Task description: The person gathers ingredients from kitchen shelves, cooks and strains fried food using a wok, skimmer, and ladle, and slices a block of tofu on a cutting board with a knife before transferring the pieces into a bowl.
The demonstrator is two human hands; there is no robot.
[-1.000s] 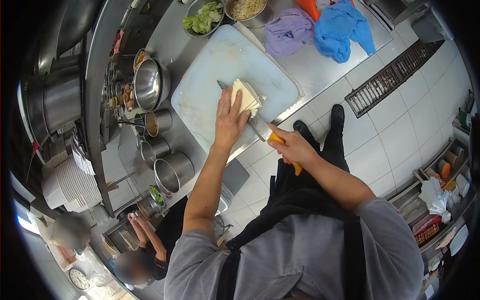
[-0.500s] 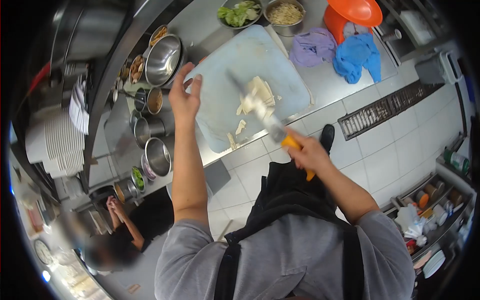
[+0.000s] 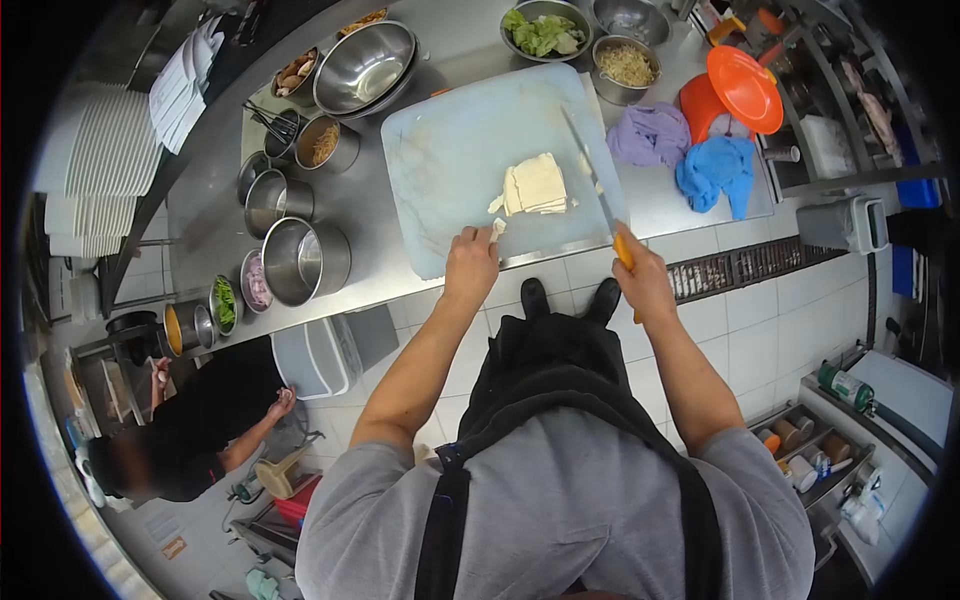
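Observation:
My right hand [image 3: 645, 275] grips a kitchen knife by its yellow handle [image 3: 624, 250]. The long blade [image 3: 592, 172] points away from me, over the right side of a pale blue cutting board [image 3: 450, 145]. A neat stack of cream-coloured slices [image 3: 535, 184] lies on the board, left of the blade and apart from it. With its fingers drawn together, my left hand [image 3: 472, 262] is at the board's near edge. A small pale scrap [image 3: 498, 228] shows at its fingertips. What the slices are, I cannot tell.
Steel bowls [image 3: 365, 68] and pots [image 3: 305, 262] line the left. Behind the board stand a bowl of lettuce [image 3: 545, 35] and a pot of pale shreds [image 3: 626, 66]. Purple [image 3: 650, 134] and blue cloths [image 3: 716, 175] lie right, near an orange scale [image 3: 742, 92]. A co-worker [image 3: 190, 420] is at lower left.
My left hand has come down from the board's left edge to its near edge. The knife has moved right, off the slices, which now form a neater stack. The view has shifted.

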